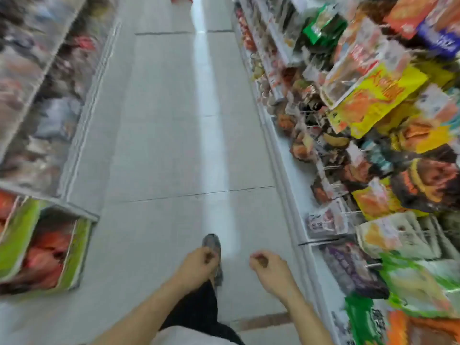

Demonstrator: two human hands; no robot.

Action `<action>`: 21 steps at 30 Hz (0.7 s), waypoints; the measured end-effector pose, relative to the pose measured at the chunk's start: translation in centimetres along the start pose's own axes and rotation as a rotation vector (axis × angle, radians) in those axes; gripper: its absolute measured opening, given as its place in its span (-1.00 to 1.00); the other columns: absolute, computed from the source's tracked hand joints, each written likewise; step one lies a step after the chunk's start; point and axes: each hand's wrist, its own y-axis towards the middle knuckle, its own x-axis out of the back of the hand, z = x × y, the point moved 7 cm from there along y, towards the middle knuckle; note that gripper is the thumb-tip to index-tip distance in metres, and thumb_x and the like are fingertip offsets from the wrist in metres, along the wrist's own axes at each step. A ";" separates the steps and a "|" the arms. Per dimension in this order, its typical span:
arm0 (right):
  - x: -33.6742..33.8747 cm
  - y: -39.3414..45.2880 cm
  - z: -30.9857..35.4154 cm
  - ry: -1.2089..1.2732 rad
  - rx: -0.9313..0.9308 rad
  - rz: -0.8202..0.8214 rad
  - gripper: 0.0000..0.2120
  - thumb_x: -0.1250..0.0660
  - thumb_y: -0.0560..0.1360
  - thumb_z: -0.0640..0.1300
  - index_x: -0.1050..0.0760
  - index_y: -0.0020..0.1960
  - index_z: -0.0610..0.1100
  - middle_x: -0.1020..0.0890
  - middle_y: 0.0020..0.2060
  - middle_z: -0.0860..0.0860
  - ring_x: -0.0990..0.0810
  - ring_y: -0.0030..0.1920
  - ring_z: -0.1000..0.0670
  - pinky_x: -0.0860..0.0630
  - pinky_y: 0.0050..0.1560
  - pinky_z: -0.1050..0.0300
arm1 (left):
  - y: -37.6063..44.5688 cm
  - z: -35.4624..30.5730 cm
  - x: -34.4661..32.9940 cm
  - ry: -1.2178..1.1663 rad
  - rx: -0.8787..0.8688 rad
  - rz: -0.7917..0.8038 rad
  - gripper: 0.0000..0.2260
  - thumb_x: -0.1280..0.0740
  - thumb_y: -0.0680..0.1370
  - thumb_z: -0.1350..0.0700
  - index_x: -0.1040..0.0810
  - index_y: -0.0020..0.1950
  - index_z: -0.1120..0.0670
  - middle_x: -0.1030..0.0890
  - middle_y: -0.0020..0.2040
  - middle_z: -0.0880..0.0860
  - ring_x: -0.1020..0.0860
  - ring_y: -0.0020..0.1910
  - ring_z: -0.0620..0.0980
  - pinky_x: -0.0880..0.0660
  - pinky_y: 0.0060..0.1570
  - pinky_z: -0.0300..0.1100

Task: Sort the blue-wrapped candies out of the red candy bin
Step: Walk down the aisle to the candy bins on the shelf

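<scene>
Between two blurred shelf rows, the left hand (199, 266) and right hand (267, 266) hang loosely curled, holding nothing plainly visible. No red candy bin can be picked out; neither hand is clearly nearer anything.

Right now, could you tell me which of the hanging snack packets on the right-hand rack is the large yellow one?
It is the big yellow packet high on the rack, printed with red characters; the neighbours are green, white or orange.

Green-sided bin (74, 255) at left, red-wrapped candies (47, 255) inside, blurred
</scene>
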 end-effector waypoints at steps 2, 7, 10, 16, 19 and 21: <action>0.0 4.6 3.8 0.006 0.064 0.035 -0.92 -0.35 0.57 -0.09 -0.58 0.04 -0.03 -0.65 -0.09 0.15 -0.60 -0.07 0.24 -0.39 -0.13 0.54 | 2.9 0.9 2.5 -0.092 0.052 -0.046 -0.89 -0.29 0.54 -0.04 -0.56 -0.15 -0.11 -0.66 -0.21 -0.09 -0.61 -0.24 -0.17 -0.57 -0.12 -0.17; 1.3 14.8 14.9 -0.001 0.128 0.099 -0.92 -0.35 0.57 -0.07 -0.58 0.05 -0.02 -0.65 -0.08 0.16 -0.60 -0.08 0.28 -0.46 -0.07 0.44 | 11.2 -0.1 11.3 -0.102 0.064 0.001 -0.89 -0.26 0.57 0.00 -0.58 -0.07 -0.08 -0.66 -0.18 -0.08 -0.60 -0.22 -0.15 -0.56 -0.07 -0.15; 2.3 20.1 20.5 -0.056 0.137 0.142 -0.96 -0.34 0.57 -0.05 -0.56 0.01 0.05 -0.64 -0.07 0.16 -0.58 -0.06 0.26 -0.44 -0.06 0.44 | 16.7 -2.5 18.3 -0.077 0.025 0.002 -0.88 -0.25 0.60 0.02 -0.58 -0.03 -0.05 -0.65 -0.11 -0.12 -0.58 -0.18 -0.20 -0.51 -0.15 -0.29; 5.9 30.7 30.5 -0.118 0.143 0.180 -0.89 -0.30 0.59 0.00 -0.56 0.08 0.05 -0.63 -0.07 0.19 -0.56 -0.10 0.29 -0.46 -0.13 0.44 | 28.7 -7.4 32.0 -0.080 -0.005 -0.046 -0.87 -0.23 0.62 -0.01 -0.56 0.04 -0.06 -0.61 -0.06 -0.17 -0.56 -0.13 -0.22 -0.44 -0.17 -0.35; 7.7 37.3 34.5 -0.128 0.141 0.182 -0.89 -0.31 0.59 0.00 -0.57 0.07 0.05 -0.63 -0.06 0.19 -0.54 -0.04 0.31 -0.47 -0.10 0.44 | 35.3 -9.5 37.8 -0.102 -0.003 -0.056 -0.87 -0.23 0.62 0.00 -0.56 0.05 -0.05 -0.60 -0.05 -0.19 -0.56 -0.14 -0.22 -0.46 -0.17 -0.36; 8.7 42.7 37.0 -0.111 0.137 0.183 -0.92 -0.33 0.58 -0.03 -0.58 0.05 0.04 -0.64 -0.07 0.20 -0.55 -0.04 0.32 -0.46 -0.08 0.45 | 40.2 -10.6 41.4 -0.110 0.003 -0.069 -0.87 -0.23 0.62 0.01 -0.56 0.05 -0.06 -0.59 -0.06 -0.20 -0.56 -0.16 -0.23 -0.45 -0.18 -0.40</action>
